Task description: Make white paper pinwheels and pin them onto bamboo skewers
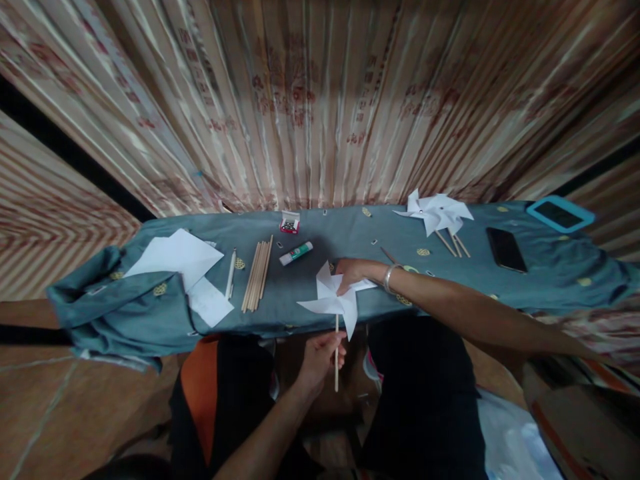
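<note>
A white paper pinwheel (331, 305) lies over the near edge of the cloth-covered table, its wooden stick (337, 379) pointing down toward my lap. My left hand (318, 357) is closed around the stick below the blades. Over the pinwheel's middle, my right hand (353, 271) presses with the thumb on the paper and the other fingers mostly hidden; a silver bangle is on that wrist. The pinwheel's centre is covered by the thumb. Beyond it lies a glue stick (296, 253), and past that a small open box of pins (290, 223).
Several wooden sticks (258, 277) lie left of centre beside a white pen (231, 273). White paper sheets (175, 259) are at the left. Other pinwheels (436, 210), a black phone (506, 250) and a blue-framed tablet (561, 213) lie at the right. A curtain (320, 100) hangs behind the table.
</note>
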Demonstrator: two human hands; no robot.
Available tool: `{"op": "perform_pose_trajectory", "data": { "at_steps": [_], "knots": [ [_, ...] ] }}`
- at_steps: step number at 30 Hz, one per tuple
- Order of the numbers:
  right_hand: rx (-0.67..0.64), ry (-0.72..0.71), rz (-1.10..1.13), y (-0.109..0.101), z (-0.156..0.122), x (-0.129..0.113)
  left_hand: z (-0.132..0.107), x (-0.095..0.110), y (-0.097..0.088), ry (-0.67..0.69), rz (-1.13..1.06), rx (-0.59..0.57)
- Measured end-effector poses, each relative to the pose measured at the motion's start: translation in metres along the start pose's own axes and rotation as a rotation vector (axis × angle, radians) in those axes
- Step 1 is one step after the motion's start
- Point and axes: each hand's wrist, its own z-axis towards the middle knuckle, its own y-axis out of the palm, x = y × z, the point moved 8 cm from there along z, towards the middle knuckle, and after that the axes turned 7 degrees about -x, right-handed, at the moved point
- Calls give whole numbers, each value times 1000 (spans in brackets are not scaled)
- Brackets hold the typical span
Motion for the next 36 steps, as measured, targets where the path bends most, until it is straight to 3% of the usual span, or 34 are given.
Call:
{"op": "perform_pose_trajectory", "data": {
  "at_steps": [17, 29, 36],
  "knots": [
    [-53, 118, -23, 2, 2, 3, 9, -11, 7, -23, 33, -26],
    [32, 78, 122, 6, 6, 13, 9, -11, 14, -52, 2, -22],
    [62, -17, 221, 6, 3, 13, 4, -7, 12, -33, -4, -1]
  ]
}}
